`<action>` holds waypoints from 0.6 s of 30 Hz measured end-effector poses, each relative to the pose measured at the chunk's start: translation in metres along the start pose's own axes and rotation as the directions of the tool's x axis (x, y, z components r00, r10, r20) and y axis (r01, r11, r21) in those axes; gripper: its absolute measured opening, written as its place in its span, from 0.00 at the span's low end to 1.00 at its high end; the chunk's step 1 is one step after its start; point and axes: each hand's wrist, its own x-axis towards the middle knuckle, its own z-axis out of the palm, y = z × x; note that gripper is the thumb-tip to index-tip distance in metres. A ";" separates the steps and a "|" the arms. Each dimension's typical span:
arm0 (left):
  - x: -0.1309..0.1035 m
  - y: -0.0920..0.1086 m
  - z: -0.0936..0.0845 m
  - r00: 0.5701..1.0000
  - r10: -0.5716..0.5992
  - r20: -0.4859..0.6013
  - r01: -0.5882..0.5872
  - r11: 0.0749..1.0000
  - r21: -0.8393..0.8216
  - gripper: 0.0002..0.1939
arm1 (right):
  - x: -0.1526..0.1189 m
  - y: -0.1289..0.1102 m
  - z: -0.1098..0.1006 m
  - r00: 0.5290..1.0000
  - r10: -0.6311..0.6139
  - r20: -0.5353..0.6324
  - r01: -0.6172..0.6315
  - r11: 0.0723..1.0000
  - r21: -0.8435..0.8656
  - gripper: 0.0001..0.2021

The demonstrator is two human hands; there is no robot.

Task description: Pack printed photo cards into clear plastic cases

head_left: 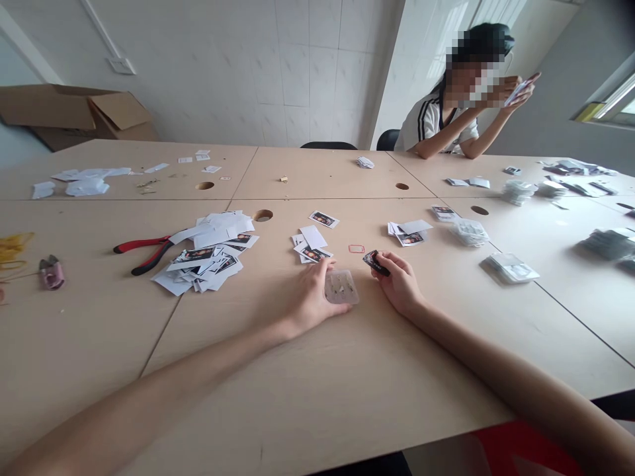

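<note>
My left hand [308,291] is closed around the left side of a small clear plastic box [342,288], thumb at the near edge and fingers at the far one. Several tiny items show inside the box. To its right, my right hand [399,281] pinches a small dark printed card [376,262] between thumb and fingers. A small red-edged rectangle [356,249] lies on the table just beyond, between the two hands. Past my left fingers lies a small group of white and printed cards [311,237], with one printed card [323,219] apart behind it.
Left of me, a heap of cards [211,261] lies against red-handled pliers [149,250]. Cards [411,229] and clear plastic boxes [510,268] sit to the right. Holes such as this one [262,215] pierce the tabletop. Across the table another person [441,122] holds something flat.
</note>
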 end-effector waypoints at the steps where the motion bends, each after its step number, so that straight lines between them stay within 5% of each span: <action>1: 0.000 -0.001 0.000 1.000 0.013 0.002 -0.013 1.000 -0.027 0.38 | -0.001 -0.001 0.001 1.000 0.004 0.013 -0.005 1.000 0.004 0.09; 5: 0.001 0.001 -0.001 0.999 0.033 -0.010 -0.034 0.987 -0.156 0.34 | -0.005 -0.004 0.004 0.999 0.005 0.044 -0.003 0.999 -0.040 0.09; 11: 0.003 0.003 -0.002 0.996 -0.019 0.082 0.043 0.953 -0.300 0.29 | -0.006 -0.004 0.002 0.974 -0.191 -0.119 0.168 0.969 -0.181 0.09; 18: 0.002 0.001 -0.002 0.995 -0.018 0.102 0.051 0.941 -0.334 0.26 | -0.012 -0.008 0.005 0.966 -0.253 -0.044 0.229 0.925 -0.302 0.08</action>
